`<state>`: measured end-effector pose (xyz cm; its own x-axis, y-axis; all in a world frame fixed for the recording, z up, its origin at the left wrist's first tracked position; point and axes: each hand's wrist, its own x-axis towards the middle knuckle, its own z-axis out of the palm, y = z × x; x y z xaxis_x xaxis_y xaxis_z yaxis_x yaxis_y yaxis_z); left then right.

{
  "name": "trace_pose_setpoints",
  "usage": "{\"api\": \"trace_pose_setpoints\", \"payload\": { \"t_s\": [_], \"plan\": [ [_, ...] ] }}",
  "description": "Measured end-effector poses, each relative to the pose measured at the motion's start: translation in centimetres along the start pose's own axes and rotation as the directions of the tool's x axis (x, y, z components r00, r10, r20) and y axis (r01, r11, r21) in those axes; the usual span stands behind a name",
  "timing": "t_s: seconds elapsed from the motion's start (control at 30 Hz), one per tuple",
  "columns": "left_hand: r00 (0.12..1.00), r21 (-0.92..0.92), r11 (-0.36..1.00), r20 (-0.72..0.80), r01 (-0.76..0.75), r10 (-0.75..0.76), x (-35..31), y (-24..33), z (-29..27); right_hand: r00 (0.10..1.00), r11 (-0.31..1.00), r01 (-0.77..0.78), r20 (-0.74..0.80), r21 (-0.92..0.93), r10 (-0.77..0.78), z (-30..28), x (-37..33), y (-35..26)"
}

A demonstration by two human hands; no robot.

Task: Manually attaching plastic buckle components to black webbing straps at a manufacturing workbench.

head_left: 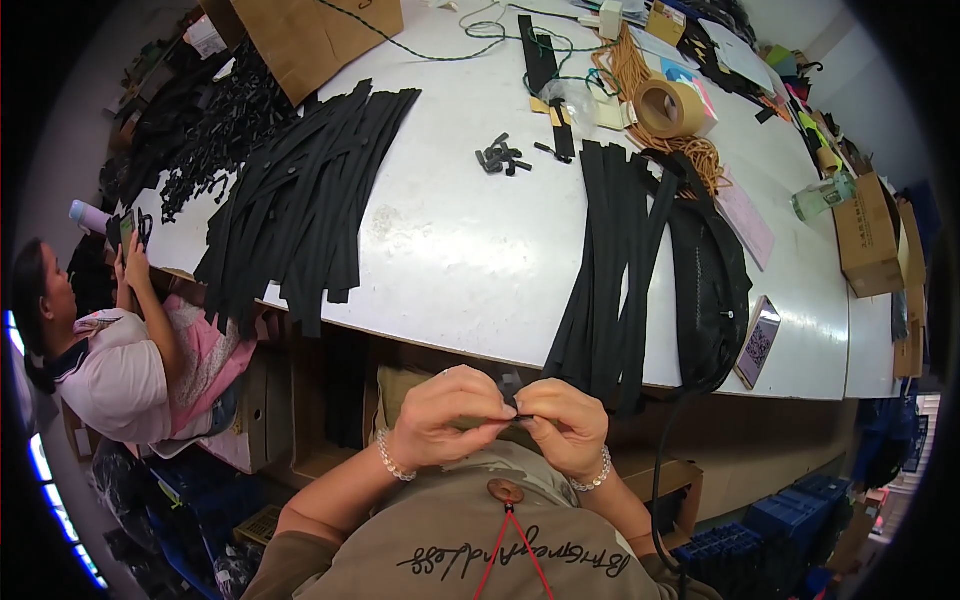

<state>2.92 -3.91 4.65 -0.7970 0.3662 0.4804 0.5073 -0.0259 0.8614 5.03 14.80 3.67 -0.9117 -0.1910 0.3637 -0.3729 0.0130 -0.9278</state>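
In front of my chest, just off the table's near edge, my two hands meet fingertip to fingertip. My left hand (450,415) and my right hand (568,428) are both closed in a pinch on a small black piece (521,417). Fingers cover most of it, so its exact kind cannot be made out. Flat black strips (605,250) lie beyond my right hand, their near ends hanging over the edge. A small pile of short black plastic pieces (503,156) sits further back on the white table (450,250).
More black strips (300,190) spread at the left, beside a heap of small black parts (215,130) and a cardboard box (315,40). A black bag (705,290), phone (758,340), tape roll (670,108) and orange cord (625,65) lie right. A co-worker (130,350) sits left, holding a phone.
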Motion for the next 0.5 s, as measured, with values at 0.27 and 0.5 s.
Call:
{"api": "trace_pose_setpoints", "payload": {
  "t_s": [0.27,0.5],
  "plan": [
    [0.975,-0.137,0.966,-0.002,0.219,-0.221,-0.6,0.3,0.2,0.998,0.999,-0.038,-0.044,0.039,0.04,0.4,-0.4,-0.3],
    [0.992,-0.06,0.991,-0.013,0.122,-0.123,0.0,0.4,0.0,0.988,0.994,-0.033,-0.146,0.106,0.048,1.2,-1.0,0.0]
  ]
}}
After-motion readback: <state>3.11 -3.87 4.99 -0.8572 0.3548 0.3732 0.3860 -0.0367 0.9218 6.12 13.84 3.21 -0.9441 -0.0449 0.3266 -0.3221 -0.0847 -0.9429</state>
